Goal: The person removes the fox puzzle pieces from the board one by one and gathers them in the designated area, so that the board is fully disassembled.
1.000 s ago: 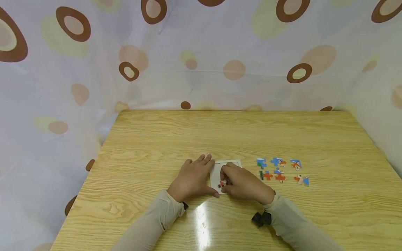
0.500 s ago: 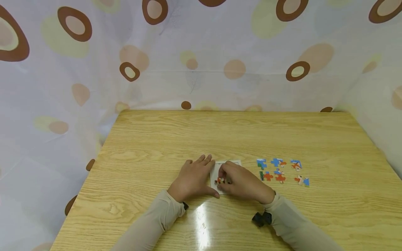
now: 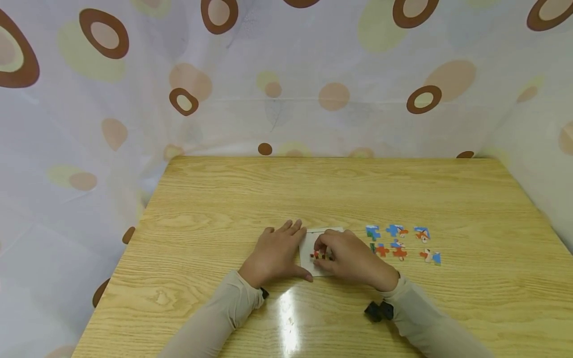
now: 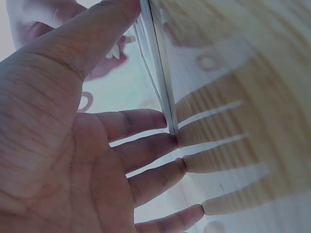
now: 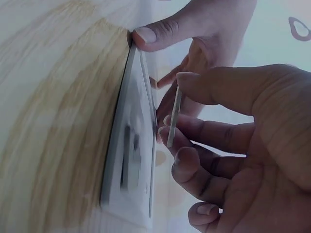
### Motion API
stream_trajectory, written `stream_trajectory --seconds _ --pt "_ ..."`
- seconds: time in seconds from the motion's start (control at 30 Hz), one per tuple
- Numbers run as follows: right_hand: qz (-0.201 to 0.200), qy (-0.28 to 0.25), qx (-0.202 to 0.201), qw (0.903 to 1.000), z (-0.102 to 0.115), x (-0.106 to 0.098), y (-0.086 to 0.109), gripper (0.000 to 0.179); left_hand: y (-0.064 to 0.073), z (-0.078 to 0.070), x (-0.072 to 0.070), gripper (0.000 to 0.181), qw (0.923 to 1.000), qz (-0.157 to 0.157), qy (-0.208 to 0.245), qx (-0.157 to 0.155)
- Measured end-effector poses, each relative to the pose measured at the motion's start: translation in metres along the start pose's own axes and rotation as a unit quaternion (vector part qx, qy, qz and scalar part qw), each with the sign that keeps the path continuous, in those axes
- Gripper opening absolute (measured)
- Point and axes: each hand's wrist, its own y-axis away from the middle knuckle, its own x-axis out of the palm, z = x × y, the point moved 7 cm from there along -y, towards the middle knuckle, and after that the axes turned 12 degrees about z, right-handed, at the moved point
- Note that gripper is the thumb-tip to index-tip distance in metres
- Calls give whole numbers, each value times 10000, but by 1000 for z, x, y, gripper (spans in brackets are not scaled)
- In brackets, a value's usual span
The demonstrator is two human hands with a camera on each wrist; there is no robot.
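Note:
A small white puzzle tray (image 3: 306, 258) lies flat on the wooden table. My left hand (image 3: 275, 256) rests along its left side, fingers spread and fairly straight, thumb at the near corner. In the left wrist view the fingertips touch the tabletop and the tray's edge (image 4: 163, 92). Above the tray, my right hand (image 3: 351, 258) pinches a red-and-dark puzzle piece (image 3: 316, 255) between thumb and fingers. The right wrist view shows this thin piece (image 5: 174, 119) on edge, apart from the tray. A blurred dark patch (image 5: 129, 160) shows on the tray's surface; what it is, I cannot tell.
Right of the tray, several loose puzzle pieces (image 3: 400, 252) in blue, orange and white lie in two rough rows. The table (image 3: 224, 194) meets a patterned cloth (image 3: 304, 124) at its back edge. A black wrist device (image 3: 378, 311) hangs under the right sleeve.
My right hand turned the pinched piece, shifting slightly left and then back right over the tray. My left hand stayed in place.

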Motion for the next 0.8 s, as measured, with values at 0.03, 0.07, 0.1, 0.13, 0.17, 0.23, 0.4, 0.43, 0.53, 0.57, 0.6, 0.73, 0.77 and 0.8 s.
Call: stream_trajectory --seconds 0.03,0.07,0.1,0.13,0.17,0.23,0.4,0.43,0.53,0.57,0.6,0.73,0.77,0.8 --pt "-44 109 3 9999 -1 -1 2 19 0 0 0 116 10000 5 6 -11" --pt "-88 211 12 9997 -1 -3 4 19 0 0 0 116 10000 3 5 -20" --pt "-126 324 23 9994 -2 -4 6 18 0 0 0 116 10000 6 12 -29" --pt "-174 399 18 9991 -3 -5 9 19 -1 1 0 116 10000 11 26 -38" --pt "-220 451 18 9987 -5 -6 11 19 -1 1 0 116 10000 20 41 -45" --pt "-297 444 -7 9986 -7 -8 18 19 -1 0 0 116 10000 28 79 -42" --pt "-369 82 -25 9993 -18 -13 34 20 -1 -1 0 115 9999 56 113 -15" --pt "-387 21 -16 9992 -20 -14 38 20 -1 -2 0 115 9999 56 113 -15" --pt "-443 -76 23 9990 -27 -18 46 21 -1 -2 0 115 9999 39 94 -22" --pt "-471 -87 46 9988 -29 -20 49 22 -1 -2 0 115 9999 25 102 -21" --pt "-488 -74 91 9987 -31 -22 52 22 -1 -1 0 115 9999 18 120 -12" --pt "-556 135 273 9980 -39 -28 65 22 -1 -1 0 115 9999 -11 157 17" --pt "-584 187 317 9976 -41 -29 68 22 -1 -1 1 116 9999 -15 158 20" --pt "-609 254 357 9972 -43 -30 72 22 -1 -1 1 115 9999 -17 149 22"
